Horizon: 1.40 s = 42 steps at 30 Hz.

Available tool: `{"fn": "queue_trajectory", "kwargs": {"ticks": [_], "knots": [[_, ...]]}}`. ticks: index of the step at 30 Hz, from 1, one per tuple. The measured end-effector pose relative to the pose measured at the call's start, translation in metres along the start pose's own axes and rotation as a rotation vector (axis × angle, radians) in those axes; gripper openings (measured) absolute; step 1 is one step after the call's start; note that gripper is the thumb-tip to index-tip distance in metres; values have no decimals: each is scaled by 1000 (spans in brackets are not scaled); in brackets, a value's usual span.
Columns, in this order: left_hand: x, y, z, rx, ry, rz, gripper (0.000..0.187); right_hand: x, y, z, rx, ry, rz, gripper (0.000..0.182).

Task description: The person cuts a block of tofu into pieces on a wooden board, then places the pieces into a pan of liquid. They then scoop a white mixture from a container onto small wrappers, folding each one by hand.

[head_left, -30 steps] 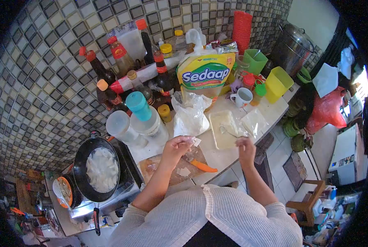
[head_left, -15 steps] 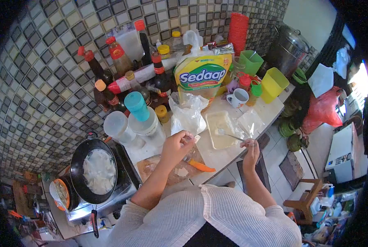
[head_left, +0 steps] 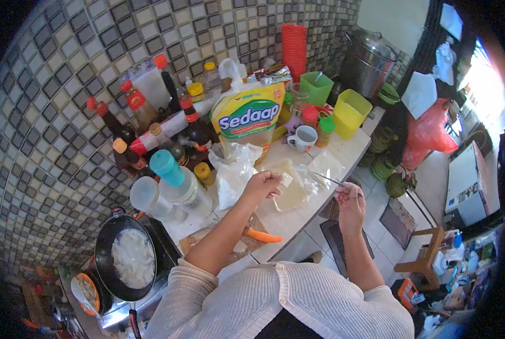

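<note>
My left hand [head_left: 265, 187] pinches a small, flat, pale piece [head_left: 287, 180] over the near-left side of a shallow tray [head_left: 291, 200] holding pale, cloudy liquid. A metal spoon [head_left: 327, 178] is in the fingers of my right hand [head_left: 351, 206], out past the counter edge. The spoon's bowl end hangs over the tray's right part. Beneath my left forearm lies a wooden cutting board [head_left: 196, 244], partly covered by the arm. On it rests a knife with an orange handle [head_left: 263, 235].
A black frying pan [head_left: 101, 265] with pale pieces in bubbling oil stands on the stove at left. Beside it is an orange-rimmed bowl [head_left: 97, 294]. Sauce bottles [head_left: 145, 110], a Sedaap pouch [head_left: 246, 118], a plastic bag [head_left: 232, 181] and a mug [head_left: 303, 138] line the back.
My left hand has carried the pale piece rightward to the tray. My right hand has drawn the spoon up and to the right. The view has shifted.
</note>
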<state>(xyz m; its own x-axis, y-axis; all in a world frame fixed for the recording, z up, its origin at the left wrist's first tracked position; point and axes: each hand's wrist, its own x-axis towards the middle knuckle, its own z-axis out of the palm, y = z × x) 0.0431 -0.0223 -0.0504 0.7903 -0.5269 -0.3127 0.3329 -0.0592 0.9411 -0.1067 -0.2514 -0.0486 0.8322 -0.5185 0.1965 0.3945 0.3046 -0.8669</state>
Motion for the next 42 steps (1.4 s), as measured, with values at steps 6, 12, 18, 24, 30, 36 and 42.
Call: {"fn": "queue_trajectory", "kwargs": {"ticks": [6,12,18,24,30,36,42], "knots": [[-2,12,17,-359,-130,-124,21,-5,-21,2,412,-22,206,22],[-13,20,22,-479,-290,-94,21,-7,-26,-5,531,-83,254,18],[-30,27,22,-625,-308,-150,17,-9,-18,-9,517,-115,253,17],[-41,30,3,-634,-98,-42,18,6,7,-37,448,-22,269,21],[-56,29,5,-738,62,60,28,-21,65,-3,159,83,515,34],[-86,46,25,-749,89,109,16,-28,64,8,-965,-546,220,44],[-110,55,42,-655,115,132,18,-15,-31,82,-1065,-444,-559,37]]}}
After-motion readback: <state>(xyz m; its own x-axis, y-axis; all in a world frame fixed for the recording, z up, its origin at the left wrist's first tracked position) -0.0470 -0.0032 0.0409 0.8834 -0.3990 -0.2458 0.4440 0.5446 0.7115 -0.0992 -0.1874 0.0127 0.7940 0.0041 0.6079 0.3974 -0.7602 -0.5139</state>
